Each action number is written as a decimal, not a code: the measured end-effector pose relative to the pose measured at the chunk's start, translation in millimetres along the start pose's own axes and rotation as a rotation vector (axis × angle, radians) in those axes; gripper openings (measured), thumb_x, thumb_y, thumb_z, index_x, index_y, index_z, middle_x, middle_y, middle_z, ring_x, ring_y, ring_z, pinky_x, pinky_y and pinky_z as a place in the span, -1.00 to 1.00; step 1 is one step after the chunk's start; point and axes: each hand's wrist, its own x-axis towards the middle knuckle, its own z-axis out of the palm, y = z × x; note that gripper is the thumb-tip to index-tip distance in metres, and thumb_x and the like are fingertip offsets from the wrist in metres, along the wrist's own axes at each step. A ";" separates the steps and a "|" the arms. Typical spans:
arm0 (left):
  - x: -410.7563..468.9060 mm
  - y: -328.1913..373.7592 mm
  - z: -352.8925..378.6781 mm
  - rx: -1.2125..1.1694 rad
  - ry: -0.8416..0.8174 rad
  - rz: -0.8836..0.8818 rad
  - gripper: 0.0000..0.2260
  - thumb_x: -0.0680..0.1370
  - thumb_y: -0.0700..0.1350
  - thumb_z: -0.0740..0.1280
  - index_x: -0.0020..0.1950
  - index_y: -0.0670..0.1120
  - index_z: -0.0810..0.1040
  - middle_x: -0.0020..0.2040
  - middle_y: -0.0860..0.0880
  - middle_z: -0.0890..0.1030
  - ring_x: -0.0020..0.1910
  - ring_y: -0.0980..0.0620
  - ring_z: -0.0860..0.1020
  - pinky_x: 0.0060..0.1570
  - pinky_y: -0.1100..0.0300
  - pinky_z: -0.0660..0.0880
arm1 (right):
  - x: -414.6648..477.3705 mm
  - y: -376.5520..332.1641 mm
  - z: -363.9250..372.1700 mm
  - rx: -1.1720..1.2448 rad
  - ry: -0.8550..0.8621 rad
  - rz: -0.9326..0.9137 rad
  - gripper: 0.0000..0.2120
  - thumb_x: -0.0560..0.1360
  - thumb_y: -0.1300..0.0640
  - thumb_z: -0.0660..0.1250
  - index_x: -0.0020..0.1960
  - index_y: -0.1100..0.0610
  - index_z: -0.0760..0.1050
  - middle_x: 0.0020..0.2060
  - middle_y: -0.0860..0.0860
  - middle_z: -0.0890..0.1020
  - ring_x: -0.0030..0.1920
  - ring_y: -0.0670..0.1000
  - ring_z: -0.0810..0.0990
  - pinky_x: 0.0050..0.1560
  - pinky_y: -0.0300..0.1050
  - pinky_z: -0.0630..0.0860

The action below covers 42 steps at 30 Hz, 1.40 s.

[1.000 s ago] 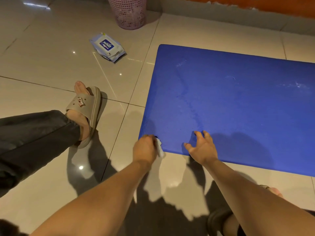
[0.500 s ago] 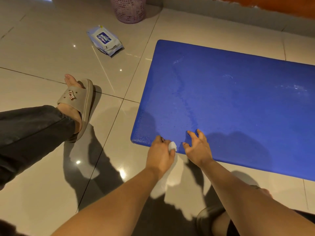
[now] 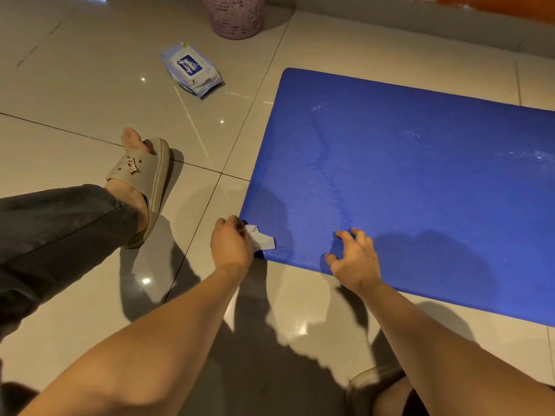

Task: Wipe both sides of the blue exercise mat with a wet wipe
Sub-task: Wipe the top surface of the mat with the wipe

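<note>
- Now the left hand (image 3: 232, 246) pinches the wet wipe (image 3: 261, 240) on the near left corner of the blue mat (image 3: 420, 181), which lies flat on the floor (image 3: 90, 115).
- The right hand (image 3: 356, 259) holds nothing; its spread fingers press the mat's near edge.
- I think the top side is being wiped. Next, wipe further right, then flip it.
- The wipe pack (image 3: 192, 70) looks shut; I cannot see inside the pink basket (image 3: 234, 16).

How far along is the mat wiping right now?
Done: a damp streak shows the blue mat wiped at its left. In hand: the left hand holds the wet wipe at the near left corner; the right hand braces the near edge. Left: whitish marks toward the right, plus possibly the underside.
</note>
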 end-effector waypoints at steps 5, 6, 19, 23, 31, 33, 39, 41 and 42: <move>-39.6 16.0 27.3 -0.024 -0.067 0.133 -0.85 0.58 -0.13 0.36 0.09 -0.17 0.64 0.11 -0.14 0.51 -0.02 -0.13 0.56 0.06 0.13 0.43 | 5.0 -3.8 -7.2 -0.093 -0.022 -0.010 -0.44 0.43 -0.01 0.45 0.38 0.05 0.40 0.25 0.04 0.40 0.29 0.12 0.33 0.22 0.01 0.46; -47.5 20.8 35.0 -0.031 -0.104 0.179 -0.83 0.57 -0.11 0.38 0.11 -0.15 0.64 0.12 -0.12 0.51 0.01 -0.11 0.55 0.10 0.13 0.45 | 5.7 -6.0 -8.2 -0.116 -0.029 -0.008 -0.43 0.42 -0.01 0.45 0.38 0.06 0.39 0.24 0.04 0.40 0.28 0.12 0.33 0.20 0.01 0.46; -1.2 5.6 12.4 0.119 -0.054 0.342 -0.83 0.54 -0.20 0.33 0.07 -0.09 0.67 0.03 -0.07 0.51 -0.13 -0.07 0.56 -0.18 0.12 0.49 | 41.7 -6.9 -39.0 -0.447 -0.126 0.121 0.08 0.32 -0.30 0.53 0.58 -0.03 -0.06 0.48 0.15 0.13 0.47 0.21 0.18 0.31 0.14 0.36; 7.7 10.9 5.2 0.065 0.028 0.078 -0.85 0.62 -0.19 0.29 0.12 -0.14 0.63 0.00 -0.13 0.56 -0.17 -0.10 0.51 -0.15 0.15 0.34 | 48.2 -9.6 -41.4 -0.457 -0.260 0.154 0.12 0.38 -0.30 0.49 0.63 -0.06 -0.19 0.58 0.18 -0.07 0.56 0.26 0.00 0.41 0.17 0.30; -55.9 69.2 52.0 0.012 -0.259 0.393 -0.74 0.55 -0.33 0.26 0.11 -0.10 0.67 0.06 -0.15 0.57 -0.02 -0.15 0.58 -0.01 0.09 0.49 | 54.6 -14.1 -42.1 -0.544 -0.307 0.150 0.15 0.39 -0.34 0.45 0.63 0.00 -0.25 0.57 0.23 -0.10 0.55 0.31 0.01 0.35 0.14 0.40; -63.1 76.9 61.8 0.082 -0.374 0.502 -0.73 0.53 -0.33 0.26 0.14 -0.12 0.65 0.09 -0.15 0.55 0.03 -0.16 0.56 0.03 0.06 0.49 | 56.1 -15.6 -41.4 -0.568 -0.314 0.152 0.17 0.38 -0.36 0.44 0.63 0.01 -0.27 0.57 0.25 -0.09 0.55 0.31 0.02 0.33 0.12 0.42; -16.6 51.3 45.5 0.246 -0.330 0.578 -0.68 0.52 -0.30 0.33 0.26 -0.11 0.59 0.16 -0.14 0.51 0.07 -0.19 0.53 0.01 0.01 0.53 | 60.4 -21.3 -44.6 -0.627 -0.330 0.127 0.18 0.36 -0.33 0.49 0.64 0.09 -0.18 0.54 0.30 0.03 0.50 0.33 0.15 0.19 0.06 0.52; 8.6 36.0 29.8 0.229 -0.192 0.475 -0.71 0.48 -0.32 0.34 0.17 -0.14 0.63 0.10 -0.17 0.53 0.00 -0.22 0.54 -0.07 0.02 0.51 | 61.4 -24.8 -46.6 -0.649 -0.344 0.120 0.18 0.36 -0.31 0.49 0.64 0.13 -0.17 0.53 0.33 0.05 0.51 0.35 0.16 0.19 0.06 0.53; 20.2 28.4 22.3 0.206 -0.122 0.407 -0.73 0.47 -0.33 0.34 0.13 -0.15 0.65 0.06 -0.18 0.54 -0.04 -0.24 0.55 -0.10 0.03 0.50 | 61.9 -26.8 -47.8 -0.658 -0.352 0.122 0.18 0.37 -0.30 0.50 0.64 0.14 -0.17 0.53 0.34 0.06 0.51 0.36 0.16 0.20 0.06 0.53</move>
